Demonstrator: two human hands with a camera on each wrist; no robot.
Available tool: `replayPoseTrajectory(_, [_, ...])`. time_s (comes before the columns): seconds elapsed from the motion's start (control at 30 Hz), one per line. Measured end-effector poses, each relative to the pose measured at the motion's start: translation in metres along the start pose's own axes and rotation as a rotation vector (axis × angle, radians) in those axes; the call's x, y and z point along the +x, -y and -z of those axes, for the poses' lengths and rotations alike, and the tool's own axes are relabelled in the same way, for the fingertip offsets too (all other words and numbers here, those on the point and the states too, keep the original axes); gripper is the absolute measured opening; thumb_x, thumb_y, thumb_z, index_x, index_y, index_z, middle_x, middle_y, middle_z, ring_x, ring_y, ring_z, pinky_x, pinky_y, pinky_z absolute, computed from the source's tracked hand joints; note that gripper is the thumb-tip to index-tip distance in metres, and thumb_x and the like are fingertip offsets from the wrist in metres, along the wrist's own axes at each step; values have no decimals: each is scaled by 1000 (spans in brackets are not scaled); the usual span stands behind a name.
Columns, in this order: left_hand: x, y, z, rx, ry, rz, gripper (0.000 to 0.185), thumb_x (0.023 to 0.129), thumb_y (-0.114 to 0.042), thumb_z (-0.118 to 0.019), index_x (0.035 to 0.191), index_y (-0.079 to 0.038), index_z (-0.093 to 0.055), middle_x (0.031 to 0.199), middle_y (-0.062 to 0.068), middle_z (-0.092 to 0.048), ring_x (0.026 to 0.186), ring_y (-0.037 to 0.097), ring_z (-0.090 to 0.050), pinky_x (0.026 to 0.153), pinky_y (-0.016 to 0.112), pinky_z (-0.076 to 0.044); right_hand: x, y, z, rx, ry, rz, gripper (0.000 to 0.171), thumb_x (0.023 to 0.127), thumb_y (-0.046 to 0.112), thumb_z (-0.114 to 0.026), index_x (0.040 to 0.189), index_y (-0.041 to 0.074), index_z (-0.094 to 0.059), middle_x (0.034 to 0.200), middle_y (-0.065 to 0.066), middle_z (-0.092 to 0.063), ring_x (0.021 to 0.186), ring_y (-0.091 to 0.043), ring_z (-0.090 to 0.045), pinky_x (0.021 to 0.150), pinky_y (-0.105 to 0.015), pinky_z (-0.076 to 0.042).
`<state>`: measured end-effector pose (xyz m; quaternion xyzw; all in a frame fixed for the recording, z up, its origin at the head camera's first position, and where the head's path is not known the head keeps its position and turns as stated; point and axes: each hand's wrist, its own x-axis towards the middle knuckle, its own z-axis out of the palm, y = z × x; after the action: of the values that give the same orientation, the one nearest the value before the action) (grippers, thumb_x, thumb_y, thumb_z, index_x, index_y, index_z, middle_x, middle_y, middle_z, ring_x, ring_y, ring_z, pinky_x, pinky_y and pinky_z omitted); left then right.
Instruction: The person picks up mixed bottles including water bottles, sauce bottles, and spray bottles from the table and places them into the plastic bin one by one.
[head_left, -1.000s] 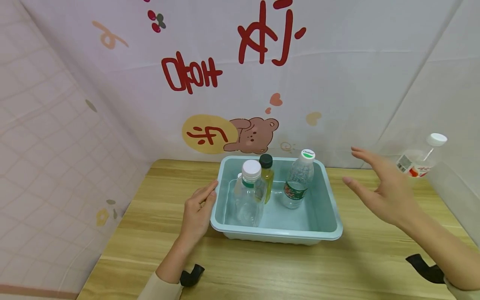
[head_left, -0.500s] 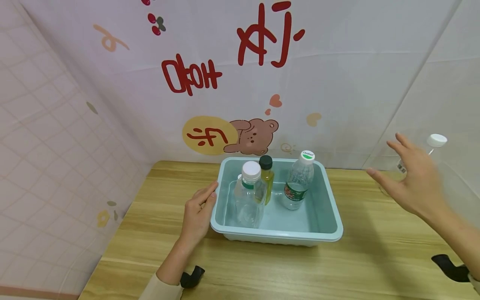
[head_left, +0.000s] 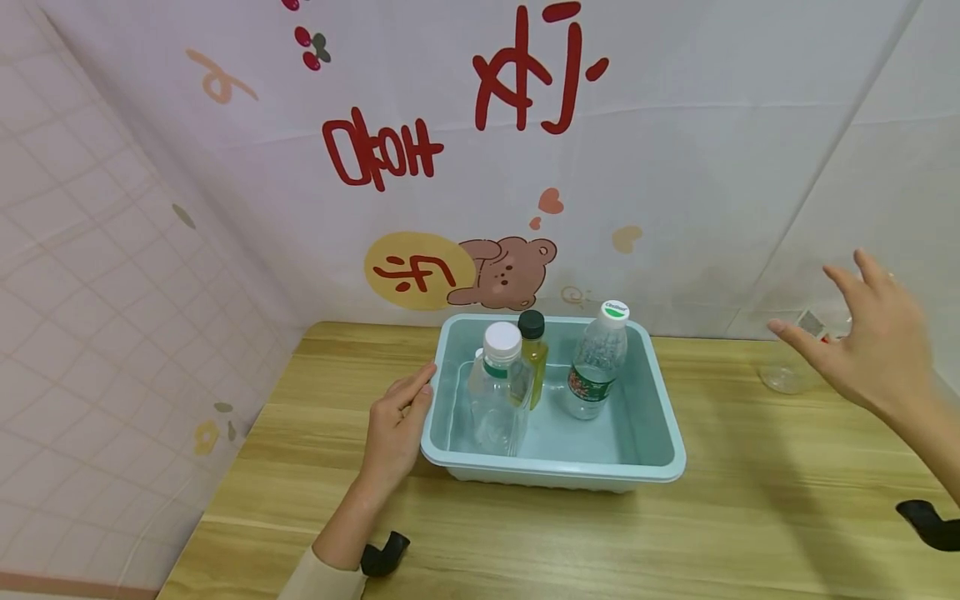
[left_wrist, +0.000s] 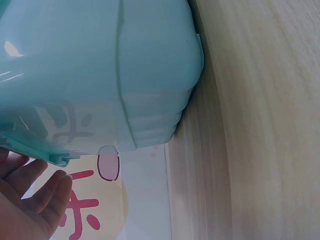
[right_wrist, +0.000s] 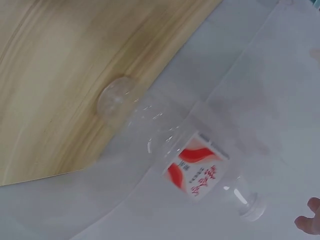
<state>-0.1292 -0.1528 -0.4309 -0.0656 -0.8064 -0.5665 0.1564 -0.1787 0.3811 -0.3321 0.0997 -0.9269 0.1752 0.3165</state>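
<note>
A teal tray point(head_left: 660, 417) sits in the middle of the wooden table point(head_left: 750, 517). Three bottles stand upright in it: a clear one with a white cap point(head_left: 498, 392), a yellow-green one with a dark cap point(head_left: 534, 350) and a clear one with a green label point(head_left: 596, 367). My left hand point(head_left: 401, 408) rests with straight fingers against the tray's left rim; the left wrist view shows the tray wall point(left_wrist: 100, 75) and those fingers point(left_wrist: 40, 200). My right hand point(head_left: 862, 333) hovers open with spread fingers in front of a clear, red-labelled bottle point(right_wrist: 195, 170), holding nothing.
The red-labelled bottle point(head_left: 787, 377) stands tilted at the table's far right, leaning against the white wall. A patterned backdrop closes off the back, and walls close both sides. Bare tabletop lies in front of the tray.
My right hand has swept right and away from the tray to the leaning bottle, now hiding its cap. The left hand, tray and three bottles have not moved.
</note>
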Motion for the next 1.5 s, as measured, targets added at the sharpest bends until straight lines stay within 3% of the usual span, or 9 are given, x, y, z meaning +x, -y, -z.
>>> replayPoseTrajectory(0.23, [0, 0, 1, 1, 8, 0, 34, 108, -15, -59, 141, -11, -67, 143, 5, -65, 136, 20, -55, 110, 46, -46, 6, -19, 4, -56, 70, -99, 99, 93, 59, -70, 148, -19, -40, 160, -42, -25, 137, -70, -30, 112, -78, -22])
replayPoseTrajectory(0.47, [0, 1, 0, -4, 6, 1, 34, 108, -16, -59, 142, -12, -67, 144, 5, -64, 136, 19, -55, 110, 46, -47, 16, -35, 11, -94, 195, -235, 105, 96, 58, -66, 160, -12, -19, 168, -36, -4, 151, -60, -10, 117, -76, -8])
replayPoseTrajectory(0.7, [0, 1, 0, 2, -1, -1, 34, 108, -16, -59, 141, -12, -67, 144, 3, -64, 135, 19, -56, 109, 46, -47, 25, -50, 12, -82, 194, -277, 105, 96, 55, -66, 160, -13, -18, 168, -36, -8, 152, -57, -11, 120, -72, -8])
replayPoseTrajectory(0.9, [-1, -1, 0, 2, -5, 2, 34, 108, -15, -59, 141, -11, -67, 143, 1, -64, 135, 18, -56, 109, 44, -47, 28, -56, 12, -29, 220, -404, 98, 100, 46, -65, 162, -10, -14, 168, -34, -6, 154, -56, -6, 120, -72, -8])
replayPoseTrajectory(1.27, [1, -1, -1, 10, -2, -10, 34, 108, -15, -60, 141, -12, -68, 143, 0, -65, 134, 18, -57, 108, 46, -48, 30, -66, 11, 84, 231, -566, 90, 104, 41, -57, 162, -11, -12, 163, -42, -15, 148, -61, -19, 108, -76, -29])
replayPoseTrajectory(1.33, [1, -1, -1, 10, -3, -13, 34, 108, -15, -60, 141, -12, -68, 143, 0, -65, 134, 18, -57, 108, 45, -48, 30, -69, 10, 96, 235, -576, 90, 104, 43, -57, 161, -11, -13, 162, -42, -18, 147, -61, -22, 104, -65, -40])
replayPoseTrajectory(1.4, [0, -1, -1, 10, -9, -14, 34, 107, -14, -60, 140, -12, -68, 142, 1, -65, 133, 18, -57, 108, 43, -48, 31, -72, 9, 100, 235, -573, 91, 103, 44, -58, 160, -13, -15, 158, -44, -23, 142, -61, -28, 91, -41, -50])
replayPoseTrajectory(1.5, [0, -1, -1, 9, -12, -11, 34, 107, -13, -60, 140, -11, -68, 142, 1, -66, 133, 18, -58, 108, 42, -48, 32, -77, 7, 93, 231, -562, 90, 103, 44, -59, 158, -15, -18, 150, -46, -31, 123, -59, -39, 60, -17, -38])
